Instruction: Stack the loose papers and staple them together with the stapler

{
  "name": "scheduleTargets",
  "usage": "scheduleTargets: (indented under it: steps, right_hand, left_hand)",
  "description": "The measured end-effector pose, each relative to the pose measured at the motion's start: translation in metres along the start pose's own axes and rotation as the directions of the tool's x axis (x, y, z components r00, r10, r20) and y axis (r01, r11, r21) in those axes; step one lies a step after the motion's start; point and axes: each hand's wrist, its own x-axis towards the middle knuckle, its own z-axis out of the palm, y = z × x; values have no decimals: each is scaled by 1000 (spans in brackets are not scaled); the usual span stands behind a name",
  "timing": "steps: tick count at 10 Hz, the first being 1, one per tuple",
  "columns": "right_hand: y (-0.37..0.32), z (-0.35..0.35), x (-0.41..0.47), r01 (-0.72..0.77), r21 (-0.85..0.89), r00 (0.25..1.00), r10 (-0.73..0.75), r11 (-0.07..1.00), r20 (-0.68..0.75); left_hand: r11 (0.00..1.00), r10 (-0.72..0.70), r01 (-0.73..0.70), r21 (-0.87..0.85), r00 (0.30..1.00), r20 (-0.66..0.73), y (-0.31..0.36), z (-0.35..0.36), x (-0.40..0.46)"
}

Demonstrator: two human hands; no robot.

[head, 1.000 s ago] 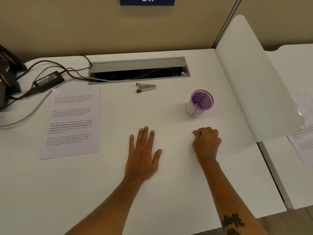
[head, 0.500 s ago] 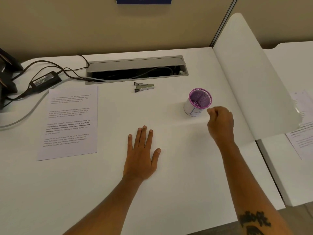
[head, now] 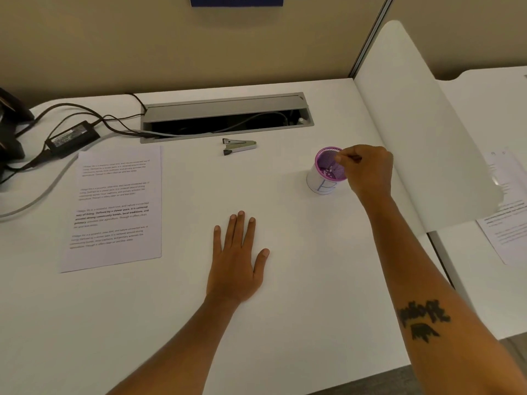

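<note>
A printed sheet of paper (head: 114,208) lies flat on the white desk (head: 299,280) at the left. A small silver stapler (head: 239,146) lies near the cable slot, jaws pointing left. My left hand (head: 238,258) rests flat on the desk, palm down, fingers apart, holding nothing. My right hand (head: 368,169) hovers over the rim of a purple mesh cup (head: 326,172), fingertips pinched together above its mouth. Whether something tiny sits between the fingertips is too small to tell. Small white bits lie in the cup's bottom.
A grey cable slot (head: 226,116) runs along the back of the desk. A black power adapter (head: 72,136) and cables lie at the back left. A white divider panel (head: 422,124) stands on the right, with more printed paper (head: 507,220) on the neighbouring desk beyond it.
My right hand has moved from the desk in front of me up and right to the purple cup's rim. My left hand has stayed flat in place.
</note>
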Motion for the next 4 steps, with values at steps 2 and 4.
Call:
scheduleTargets:
  steps: [2,4]
  right_hand:
    - [3,2,-5,-35,26,999,36,999,-39]
    - [14,0,-19,20,117,989,-2,993,-148]
  left_hand:
    - [1000,2,-3,8,1000,11,1,-2,-1]
    - [1000,7,-7,6,1000,-7,3,-5,-2]
